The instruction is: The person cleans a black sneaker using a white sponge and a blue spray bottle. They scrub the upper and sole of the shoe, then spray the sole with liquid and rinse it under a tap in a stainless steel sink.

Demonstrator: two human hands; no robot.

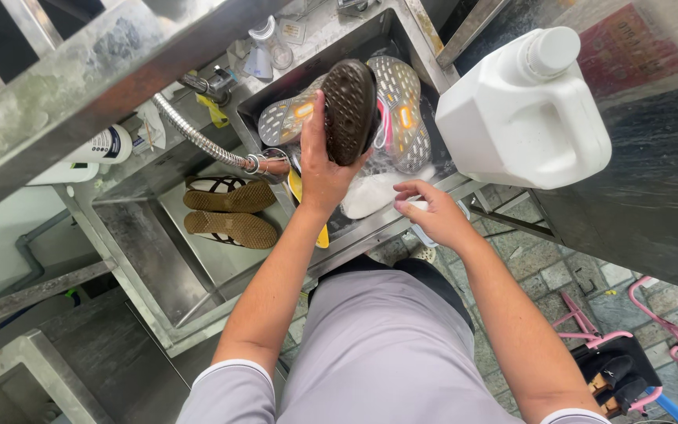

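A double steel sink (139, 243) fills most of the scene, with a tiled floor (559, 275) below the person's feet. On the counter to the right stands a big white plastic jug (523, 110) with a screw cap, upright and near the sink's edge. In the far basin lie two grey mesh sneakers (402, 110) with orange patches, sole-side down in soapy water, their length running away from the person. In the near-left basin a pair of brown-soled slip-on shoes (229, 212) sits side by side, soles up, their length running left to right. A ribbed metal spray hose (198, 137) curves down from the tap to the divider between the basins.

The left hand (319, 169) grips a dark brown shoe (347, 110) around its heel end, fingers wrapped tight. It is held above the far basin, studded sole facing up toward the viewer, long axis running nearly straight away from the person, toe pointing to the back of the sink. The right hand (433, 212) is at the basin's near rim, fingers curled closed on something small and pale; what it is cannot be made out.
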